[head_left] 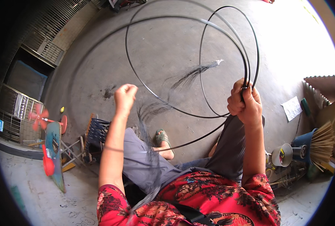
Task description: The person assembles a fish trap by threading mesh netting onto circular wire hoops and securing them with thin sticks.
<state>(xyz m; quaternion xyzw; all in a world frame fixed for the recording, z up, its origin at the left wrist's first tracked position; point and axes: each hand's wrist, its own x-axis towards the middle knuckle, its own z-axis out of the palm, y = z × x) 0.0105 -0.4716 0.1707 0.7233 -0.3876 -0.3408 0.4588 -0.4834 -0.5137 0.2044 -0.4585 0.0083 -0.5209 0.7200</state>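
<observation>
My right hand [245, 102] is closed around several large, springy loops of thin black cable-like strand [247, 69], gathered at the fingers. These loops spread wide over the floor and my lap, and some are blurred. Raised left of centre, my left hand [125, 98] has its fingers pressed together. Whatever may be in them is too small or hidden to make out. A smeared bunch of fine dark strands [154, 165] hangs across my lap between the arms. Farther off, a bunch of dark fibres [197, 74] with a whitish end appears over the floor.
A folding stool [96, 132] and a teal board [54, 154] with a red fan [38, 117] stand at left. To the right are a blue bucket of thin sticks [322, 145], a white pail [282, 155] and a paper sheet [291, 108]. My sandalled foot [163, 139] rests on concrete.
</observation>
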